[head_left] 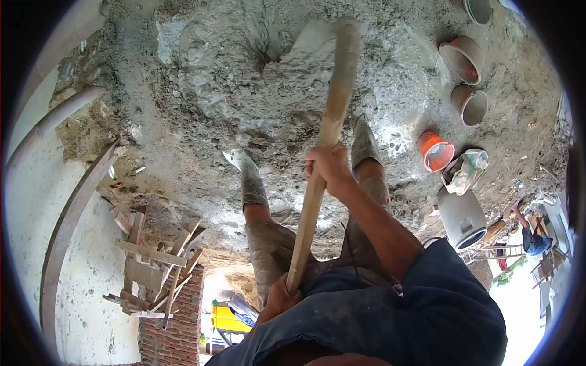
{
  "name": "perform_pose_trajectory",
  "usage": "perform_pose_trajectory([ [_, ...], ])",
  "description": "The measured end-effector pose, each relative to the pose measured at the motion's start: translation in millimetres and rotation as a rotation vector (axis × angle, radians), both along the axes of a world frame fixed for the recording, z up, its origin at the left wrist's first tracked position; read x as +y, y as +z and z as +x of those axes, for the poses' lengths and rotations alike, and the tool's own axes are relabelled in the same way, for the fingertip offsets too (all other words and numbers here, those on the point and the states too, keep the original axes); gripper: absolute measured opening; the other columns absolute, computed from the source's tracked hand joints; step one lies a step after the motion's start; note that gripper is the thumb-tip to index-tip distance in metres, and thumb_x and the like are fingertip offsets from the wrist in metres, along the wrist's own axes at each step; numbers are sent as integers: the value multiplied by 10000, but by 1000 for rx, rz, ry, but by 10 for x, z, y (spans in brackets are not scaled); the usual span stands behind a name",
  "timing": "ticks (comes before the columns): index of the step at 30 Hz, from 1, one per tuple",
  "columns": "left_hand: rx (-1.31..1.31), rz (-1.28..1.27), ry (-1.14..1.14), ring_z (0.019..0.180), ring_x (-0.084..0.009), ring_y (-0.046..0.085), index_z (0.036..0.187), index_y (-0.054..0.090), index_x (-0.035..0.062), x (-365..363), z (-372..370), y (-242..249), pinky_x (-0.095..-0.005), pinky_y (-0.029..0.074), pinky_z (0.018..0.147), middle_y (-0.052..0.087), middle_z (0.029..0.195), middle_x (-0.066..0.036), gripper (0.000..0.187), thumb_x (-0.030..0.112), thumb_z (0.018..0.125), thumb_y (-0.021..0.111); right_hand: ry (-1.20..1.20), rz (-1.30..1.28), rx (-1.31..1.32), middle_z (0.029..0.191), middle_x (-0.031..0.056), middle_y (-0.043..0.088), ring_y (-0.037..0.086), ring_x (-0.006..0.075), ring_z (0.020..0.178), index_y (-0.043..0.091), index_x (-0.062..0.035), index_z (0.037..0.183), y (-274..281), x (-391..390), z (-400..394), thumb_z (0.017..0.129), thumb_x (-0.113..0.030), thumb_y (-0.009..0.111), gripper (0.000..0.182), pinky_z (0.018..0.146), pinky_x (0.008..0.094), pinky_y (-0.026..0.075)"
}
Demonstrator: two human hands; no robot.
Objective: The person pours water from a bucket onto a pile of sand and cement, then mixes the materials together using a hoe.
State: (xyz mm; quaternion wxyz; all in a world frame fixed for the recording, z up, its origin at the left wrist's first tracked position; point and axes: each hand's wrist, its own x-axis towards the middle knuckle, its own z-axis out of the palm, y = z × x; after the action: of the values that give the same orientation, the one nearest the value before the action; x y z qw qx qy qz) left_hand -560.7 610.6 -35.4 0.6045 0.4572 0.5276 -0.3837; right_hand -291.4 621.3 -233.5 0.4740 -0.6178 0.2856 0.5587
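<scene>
A long-handled hoe runs from my waist out over the grey, wet mortar mix on the ground. My right hand wraps around the middle of its wooden handle. Lower down, close to my lap, my left hand grips the handle's near end, partly hidden by my body. The mortar-coated hoe blade lies at the far end, low against the mix. My boots stand apart at the near edge of the mix, one on each side of the handle.
Mortar-stained buckets, an orange bucket, a crumpled sack and a grey drum line the right side. Scrap wood is piled at left, near a brick wall. Another person is far off at right.
</scene>
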Motion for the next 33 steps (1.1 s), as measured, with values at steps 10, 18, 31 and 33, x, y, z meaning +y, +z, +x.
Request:
perform_pose_trajectory([
  [10,-233,295,-387,867,-430,642,1043,576,50,1695,74,-1309,-504,514,754,660,871,-246,325,105,728,629,-261,-219,-108,607,104,525,542,205,515,494,-38,769,-957,914,272,807,-10,583,100,504,400,512],
  [18,-3,201,-307,793,-401,653,880,598,101,1068,-2069,-313,-465,507,681,666,807,-172,189,82,696,641,-400,-24,84,633,118,568,593,232,532,543,-3,719,372,363,-1596,760,-16,630,97,530,371,512],
  [31,-156,249,106,766,-329,659,1072,607,8,591,67,-1612,-423,504,683,645,813,-213,350,134,750,657,79,-20,-296,593,76,524,542,185,466,531,-1,722,-665,1463,478,773,-30,653,135,427,360,459],
  [33,-157,240,153,760,-355,650,1042,600,7,546,340,-1838,-439,502,681,631,796,-218,339,123,730,665,112,27,-349,594,76,524,542,181,468,528,-3,720,-814,1490,606,776,-29,651,137,425,353,457],
])
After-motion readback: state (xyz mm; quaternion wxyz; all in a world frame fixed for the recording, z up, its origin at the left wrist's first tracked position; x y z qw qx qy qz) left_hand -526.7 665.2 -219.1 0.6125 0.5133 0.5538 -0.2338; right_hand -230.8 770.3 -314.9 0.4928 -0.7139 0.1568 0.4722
